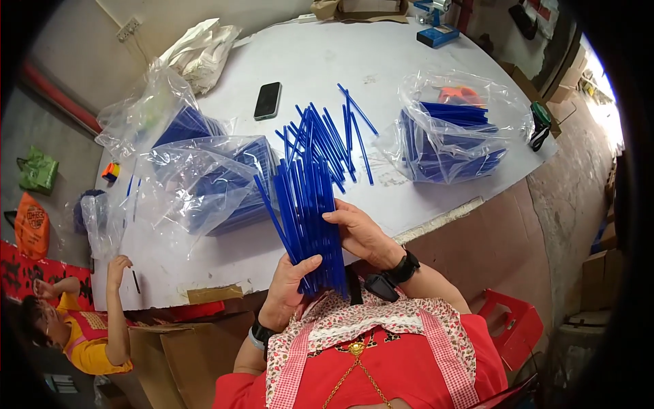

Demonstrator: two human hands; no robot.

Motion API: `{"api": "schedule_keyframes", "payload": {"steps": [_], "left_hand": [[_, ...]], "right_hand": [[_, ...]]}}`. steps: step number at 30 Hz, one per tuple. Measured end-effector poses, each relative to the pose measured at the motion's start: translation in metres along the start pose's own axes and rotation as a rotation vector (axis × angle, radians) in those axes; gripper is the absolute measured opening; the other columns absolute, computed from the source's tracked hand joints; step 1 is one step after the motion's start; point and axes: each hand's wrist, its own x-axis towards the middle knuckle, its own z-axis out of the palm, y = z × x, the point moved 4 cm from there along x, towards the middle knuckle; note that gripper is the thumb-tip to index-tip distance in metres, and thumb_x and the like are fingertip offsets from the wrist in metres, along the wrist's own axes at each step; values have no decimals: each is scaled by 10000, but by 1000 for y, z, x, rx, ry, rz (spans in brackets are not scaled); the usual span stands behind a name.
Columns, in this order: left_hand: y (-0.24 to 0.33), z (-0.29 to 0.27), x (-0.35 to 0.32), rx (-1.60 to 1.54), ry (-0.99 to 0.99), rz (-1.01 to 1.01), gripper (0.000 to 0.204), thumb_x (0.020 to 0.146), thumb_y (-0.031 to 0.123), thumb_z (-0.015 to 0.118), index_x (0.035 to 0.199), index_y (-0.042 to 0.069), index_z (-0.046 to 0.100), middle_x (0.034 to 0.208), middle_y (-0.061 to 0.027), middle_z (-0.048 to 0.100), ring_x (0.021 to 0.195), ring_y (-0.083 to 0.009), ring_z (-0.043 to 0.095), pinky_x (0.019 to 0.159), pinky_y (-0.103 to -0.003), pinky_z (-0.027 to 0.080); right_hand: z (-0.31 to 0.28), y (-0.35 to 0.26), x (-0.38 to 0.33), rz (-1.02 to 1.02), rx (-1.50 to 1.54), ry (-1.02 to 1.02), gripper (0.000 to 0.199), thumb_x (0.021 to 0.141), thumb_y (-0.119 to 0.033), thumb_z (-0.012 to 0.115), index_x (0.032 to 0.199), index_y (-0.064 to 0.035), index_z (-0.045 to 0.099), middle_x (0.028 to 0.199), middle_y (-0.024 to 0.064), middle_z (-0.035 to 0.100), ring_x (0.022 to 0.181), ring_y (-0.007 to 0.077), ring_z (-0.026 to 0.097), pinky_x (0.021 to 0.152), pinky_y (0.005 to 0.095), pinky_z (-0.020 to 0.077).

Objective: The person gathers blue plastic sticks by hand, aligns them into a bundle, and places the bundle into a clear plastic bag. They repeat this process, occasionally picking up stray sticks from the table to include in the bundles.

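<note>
A thick bundle of blue plastic sticks stands between my two hands at the table's near edge. My left hand is wrapped round its lower left side, thumb across the front. Higher up on the right, my right hand grips the same bundle. The sticks' far ends fan out unevenly over the table. Just beyond them, a loose pile of blue sticks lies spread on the white table. My fingers behind the bundle are hidden.
Clear plastic bags of blue sticks stand left and right. A phone lies beyond the pile. A blue device is at the far edge. Another person sits at the left. A red stool is at my right.
</note>
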Motion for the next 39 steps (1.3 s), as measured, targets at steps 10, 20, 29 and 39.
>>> {"api": "schedule_keyframes", "payload": {"steps": [10,20,29,39], "left_hand": [[4,-1,1,-59,-41,-20,414,850,49,621,1242,-16,509,1103,-152,642,941,-247,661,816,-390,560],[3,-5,2,-107,23,-28,348,876,38,606,1217,12,543,1099,-118,651,958,-212,657,834,-361,550],[6,2,0,-100,1,-10,332,899,44,596,1227,44,545,1133,-88,639,1010,-191,635,880,-347,524],[3,3,-1,-34,18,20,373,876,59,630,1237,53,536,1115,-77,643,987,-179,639,861,-340,527]], "right_hand": [[-20,10,6,121,297,29,465,849,-107,426,1269,91,456,1249,181,560,1132,291,560,1033,444,406],[-11,3,8,76,353,-133,622,814,-155,400,1364,128,334,1413,245,398,1309,330,413,1088,463,346],[-12,2,8,42,368,-145,623,818,-172,408,1373,103,338,1414,237,397,1321,349,391,1075,493,356],[-11,6,4,17,406,-160,575,858,-195,451,1369,56,373,1399,237,413,1304,356,409,1051,509,380]]}}
